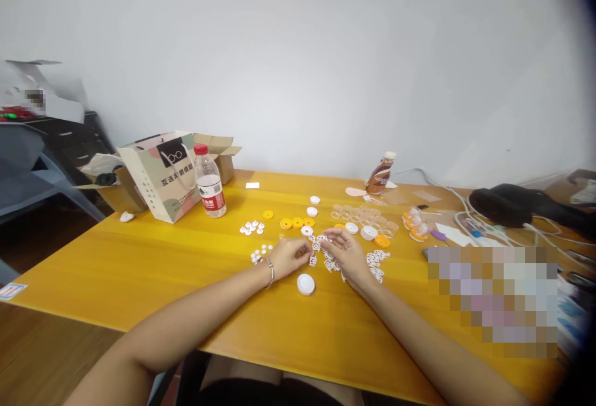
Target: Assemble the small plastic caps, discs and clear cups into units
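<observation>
My left hand (pixel 289 256), with a bracelet on its wrist, rests on the yellow table (pixel 153 269) with fingers curled in a pinch on a small white plastic piece. My right hand (pixel 347 256) sits beside it, fingers pinched on the white lattice parts (pixel 326 251) lying between both hands. More of these white lattice parts (pixel 378 264) are strewn to the right of my right hand. A white round cap (pixel 306 284) lies just in front of my hands. Small white buttons (pixel 259 252) lie left of my left hand.
Yellow discs (pixel 292 223), white caps (pixel 312 211) and clear rings (pixel 363 215) lie beyond my hands. A water bottle (pixel 209 182), paper bag (pixel 161 173) and cardboard box (pixel 218 154) stand back left. A brown drink bottle (pixel 380 174), cables (pixel 470 220) and a black object (pixel 507 204) sit at right.
</observation>
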Demonstrator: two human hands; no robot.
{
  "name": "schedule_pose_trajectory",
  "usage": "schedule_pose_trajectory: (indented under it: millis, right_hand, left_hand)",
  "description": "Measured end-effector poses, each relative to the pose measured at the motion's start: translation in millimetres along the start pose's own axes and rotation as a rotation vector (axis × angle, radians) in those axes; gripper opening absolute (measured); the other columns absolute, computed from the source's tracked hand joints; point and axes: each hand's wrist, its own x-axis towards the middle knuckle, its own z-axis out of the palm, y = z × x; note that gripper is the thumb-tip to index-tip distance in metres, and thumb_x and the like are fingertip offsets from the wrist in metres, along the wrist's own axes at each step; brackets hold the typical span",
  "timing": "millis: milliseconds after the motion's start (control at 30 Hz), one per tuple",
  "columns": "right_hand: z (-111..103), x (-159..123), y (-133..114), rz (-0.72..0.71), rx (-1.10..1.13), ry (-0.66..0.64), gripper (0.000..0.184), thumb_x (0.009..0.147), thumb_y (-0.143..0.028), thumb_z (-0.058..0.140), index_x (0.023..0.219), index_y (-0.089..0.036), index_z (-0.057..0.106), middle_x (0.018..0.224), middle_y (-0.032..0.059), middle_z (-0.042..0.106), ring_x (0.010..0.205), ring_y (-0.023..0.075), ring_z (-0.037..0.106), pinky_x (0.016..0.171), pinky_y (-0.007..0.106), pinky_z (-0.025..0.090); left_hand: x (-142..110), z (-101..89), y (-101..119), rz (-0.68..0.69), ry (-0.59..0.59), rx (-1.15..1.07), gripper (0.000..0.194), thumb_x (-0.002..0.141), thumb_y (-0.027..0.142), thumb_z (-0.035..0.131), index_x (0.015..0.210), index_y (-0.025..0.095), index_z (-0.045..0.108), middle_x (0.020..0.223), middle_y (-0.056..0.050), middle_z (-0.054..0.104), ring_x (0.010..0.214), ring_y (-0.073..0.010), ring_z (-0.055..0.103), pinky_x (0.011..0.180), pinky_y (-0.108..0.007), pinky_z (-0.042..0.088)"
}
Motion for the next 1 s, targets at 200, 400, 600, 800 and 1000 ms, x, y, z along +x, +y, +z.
schedule_pose_trajectory:
  millis: [200,400,600,800,1000]
  right_hand:
    - [1.6,-4.3,-2.1,0.064,0.01,-0.054,0.027,0.06,-0.032,0.07,0.081,-0.02,0.057,0.081,0.0007,0.062,0.064,0.0132,0.059,0.065,0.028,0.048]
    - [1.6,-4.8,-1.4,0.049,-0.053,-0.122,0.028,0.061,-0.031,0.068,0.085,-0.02,0.059,0.08,0.002,0.066,0.069,0.014,0.061,0.069,0.028,0.047]
    - [0.9,-4.5,1.2,0.005,-0.078,-0.138,0.028,0.062,-0.032,0.068,0.086,-0.02,0.059,0.089,0.0037,0.066,0.074,0.0152,0.062,0.072,0.029,0.047]
    - [3.3,-7.3,-3.5,-0.02,-0.093,-0.147,0.031,0.063,-0.029,0.067,0.091,-0.021,0.058,0.086,0.0031,0.065,0.076,0.0155,0.062,0.074,0.03,0.048]
    - [6.9,-10.7,-5.0,-0.015,-0.063,-0.218,0.03,0.062,-0.026,0.068,0.089,-0.021,0.058,0.084,0.0031,0.066,0.079,0.0153,0.062,0.078,0.031,0.047]
  left_hand:
    - [2.2,-0.8,-1.2,-0.052,0.139,-0.14,0.016,0.073,0.014,0.052,0.088,0.015,0.056,0.08,-0.002,0.062,0.07,-0.0099,0.055,0.063,-0.018,0.042]
    - [5.1,-4.4,-2.4,-0.093,0.246,-0.223,0.013,0.076,0.022,0.054,0.084,0.014,0.06,0.082,-0.004,0.062,0.078,-0.013,0.056,0.071,-0.023,0.043]
    - [4.1,-10.6,2.7,-0.085,0.233,-0.303,0.022,0.077,0.027,0.054,0.093,0.015,0.063,0.087,-0.007,0.058,0.081,-0.0142,0.055,0.071,-0.025,0.046]
    - [1.9,-13.6,7.9,-0.087,0.172,-0.408,0.024,0.073,0.027,0.06,0.094,0.013,0.061,0.087,-0.007,0.062,0.078,-0.0137,0.059,0.074,-0.026,0.047]
    - [2.0,-17.4,11.1,0.04,0.187,-0.276,0.018,0.076,0.024,0.057,0.09,0.015,0.066,0.088,-0.009,0.061,0.082,-0.015,0.057,0.075,-0.028,0.048]
